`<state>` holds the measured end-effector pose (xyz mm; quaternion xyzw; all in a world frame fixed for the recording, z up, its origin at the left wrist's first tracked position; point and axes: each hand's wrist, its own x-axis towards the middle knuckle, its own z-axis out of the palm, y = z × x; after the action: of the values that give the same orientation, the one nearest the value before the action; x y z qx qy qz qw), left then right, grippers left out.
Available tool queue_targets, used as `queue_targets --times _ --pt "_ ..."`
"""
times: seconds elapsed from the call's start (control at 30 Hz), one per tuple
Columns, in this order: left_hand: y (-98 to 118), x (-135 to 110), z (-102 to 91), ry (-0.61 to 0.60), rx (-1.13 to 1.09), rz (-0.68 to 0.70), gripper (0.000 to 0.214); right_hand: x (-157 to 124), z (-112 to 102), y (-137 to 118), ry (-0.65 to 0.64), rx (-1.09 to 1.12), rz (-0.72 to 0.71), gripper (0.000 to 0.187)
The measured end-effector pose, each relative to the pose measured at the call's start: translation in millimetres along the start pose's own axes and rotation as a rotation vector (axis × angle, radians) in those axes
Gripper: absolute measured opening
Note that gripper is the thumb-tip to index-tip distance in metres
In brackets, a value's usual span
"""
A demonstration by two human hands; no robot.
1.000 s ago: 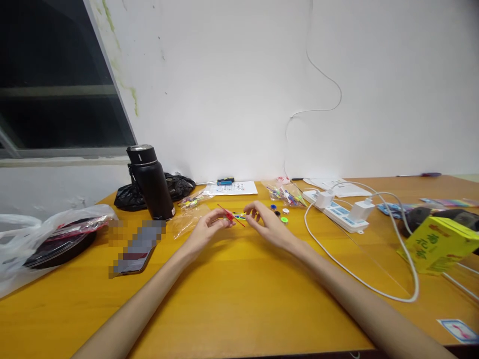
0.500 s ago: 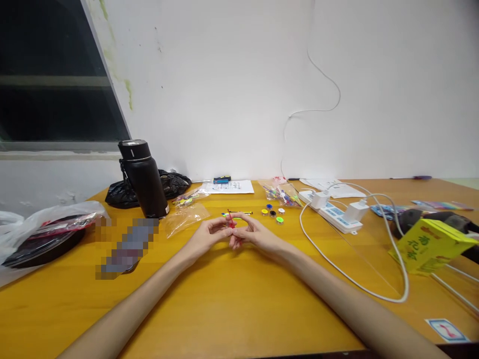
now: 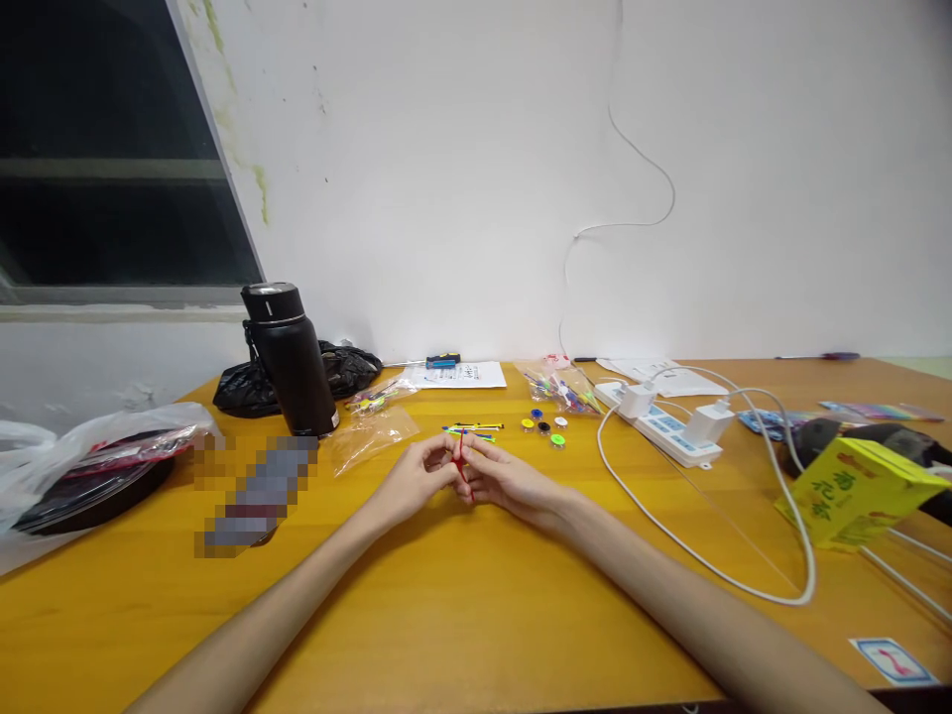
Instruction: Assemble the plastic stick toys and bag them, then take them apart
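Note:
My left hand (image 3: pixel 414 477) and my right hand (image 3: pixel 511 479) meet over the middle of the table, fingertips closed together. Between them, upright, is a thin red piece (image 3: pixel 461 458), gripped by the fingers of both hands; its exact kind is too small to make out. Just behind the fingertips lie several thin coloured sticks (image 3: pixel 483 427) in yellow, green, blue and black. To the right of these, small round pieces sit in a loose group, among them a green one (image 3: pixel 557 441) and a blue one (image 3: pixel 536 414).
A black bottle (image 3: pixel 292 367) stands at left, near a blurred-out flat object (image 3: pixel 264 491) and a bagged round black item (image 3: pixel 96 491). At right are a power strip (image 3: pixel 673 436) with a looping white cable and a yellow box (image 3: pixel 855 491). Clear bags (image 3: pixel 557 385) and screwdrivers (image 3: pixel 444 361) lie farther back.
The red piece has shifted lower between my fingers, and its lower end now shows beneath them. My right fingers have come down, uncovering more of the coloured sticks. The camera view has shifted slightly.

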<state>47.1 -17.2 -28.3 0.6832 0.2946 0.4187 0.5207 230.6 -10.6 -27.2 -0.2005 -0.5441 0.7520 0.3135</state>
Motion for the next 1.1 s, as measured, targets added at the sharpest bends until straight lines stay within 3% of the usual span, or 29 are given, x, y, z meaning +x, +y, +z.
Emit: queue_targets --times 0.23,0.33,0.43,0.57,0.67,0.77,0.9,1.1 --pt "-4 1 -8.3 0.047 0.132 0.011 0.015 -2 0 -2 -0.037 0.042 0.029 0.032" --pt "-8 2 -15.9 0.067 0.093 -0.026 0.024 1 -5 -3 0.019 0.020 0.029 0.032" --pt "-16 5 -21.4 0.123 0.049 -0.060 0.029 5 -12 -3 0.147 -0.136 -0.021 0.036" --pt "-24 7 -21.7 0.148 -0.066 -0.095 0.027 6 -17 0 0.330 -0.477 -0.198 0.035" --pt "-24 7 -19.6 0.167 -0.152 -0.132 0.030 4 -16 -2 0.378 -0.672 -0.321 0.025" --pt "-21 6 -18.6 0.163 -0.090 -0.129 0.031 1 -12 -5 0.362 -0.737 -0.363 0.021" --pt "-15 5 -18.7 0.151 0.040 -0.073 0.034 2 -11 -4 0.361 -0.695 -0.348 0.023" --pt "-8 2 -15.1 0.087 0.200 -0.055 0.034 9 -19 -2 0.417 -0.343 -0.263 0.034"
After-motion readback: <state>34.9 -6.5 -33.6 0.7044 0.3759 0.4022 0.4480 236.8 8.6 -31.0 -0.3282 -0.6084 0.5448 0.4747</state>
